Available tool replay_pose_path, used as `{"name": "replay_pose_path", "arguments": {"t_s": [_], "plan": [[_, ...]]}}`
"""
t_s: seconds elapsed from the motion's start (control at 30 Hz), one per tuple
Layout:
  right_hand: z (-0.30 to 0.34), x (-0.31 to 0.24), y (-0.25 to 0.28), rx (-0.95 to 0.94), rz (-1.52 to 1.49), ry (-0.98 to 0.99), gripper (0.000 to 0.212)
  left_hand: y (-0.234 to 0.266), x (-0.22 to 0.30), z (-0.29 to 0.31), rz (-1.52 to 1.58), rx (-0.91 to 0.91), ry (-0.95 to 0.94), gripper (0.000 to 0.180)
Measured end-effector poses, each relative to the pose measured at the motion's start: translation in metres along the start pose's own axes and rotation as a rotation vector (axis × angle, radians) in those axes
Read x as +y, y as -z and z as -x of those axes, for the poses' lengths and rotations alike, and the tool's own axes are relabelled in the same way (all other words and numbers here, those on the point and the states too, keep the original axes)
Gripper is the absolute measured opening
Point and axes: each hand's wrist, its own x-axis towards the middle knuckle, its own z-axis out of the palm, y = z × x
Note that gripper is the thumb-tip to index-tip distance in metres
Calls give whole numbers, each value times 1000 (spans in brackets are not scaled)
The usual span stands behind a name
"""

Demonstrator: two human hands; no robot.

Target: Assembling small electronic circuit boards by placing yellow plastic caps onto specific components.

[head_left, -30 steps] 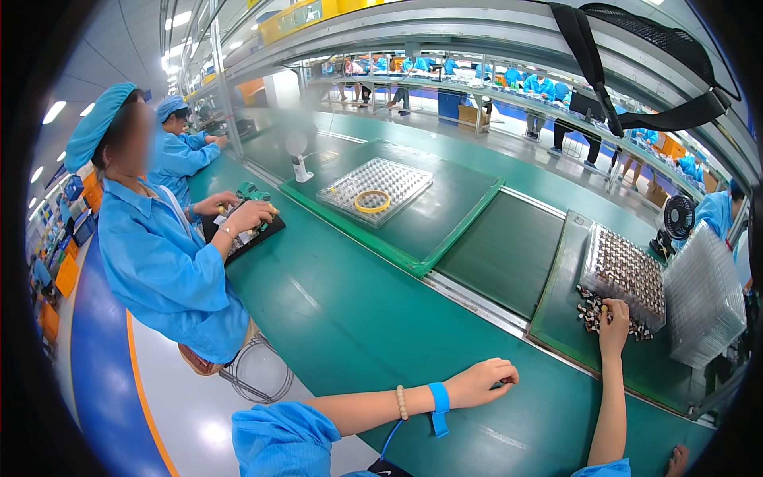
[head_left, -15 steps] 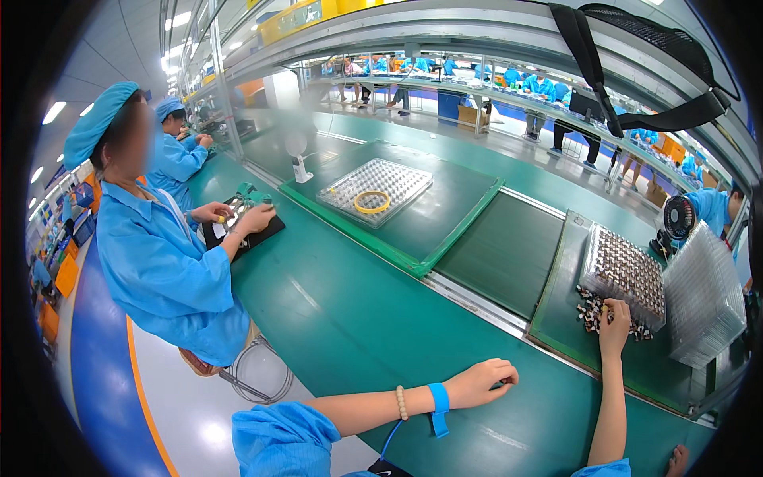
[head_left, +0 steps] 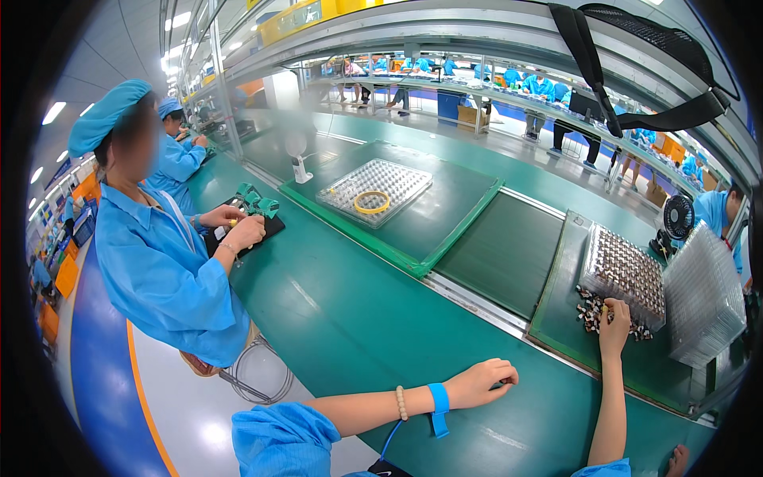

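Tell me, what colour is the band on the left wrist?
Blue: the wrist band shows clearly in the head view, beside a beaded bracelet.

Green bench (head_left: 334, 318), blue wrist strap (head_left: 437, 397), yellow ring (head_left: 371, 202), clear tray w/ brown parts (head_left: 624, 274)

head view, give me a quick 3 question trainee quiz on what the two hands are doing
1. True or false: the right hand reaches the loose small parts beside the filled parts tray.
2. The left hand rests on: A) the green bench B) the yellow ring C) the small fan.
3. What colour is the strap on the left wrist?

Key: 1 true; 2 A; 3 blue.
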Motion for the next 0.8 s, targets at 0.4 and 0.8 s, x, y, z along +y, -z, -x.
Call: {"name": "replay_pose_path", "arguments": {"t_s": [0.4,0.8], "plan": [[0,-1,-1,6,-18,-25,16,0,1,1,22,9,2,8],[1,2,-1,-8,9,-32,21,0,-1,-1,-34,-3,-9,8]]}}
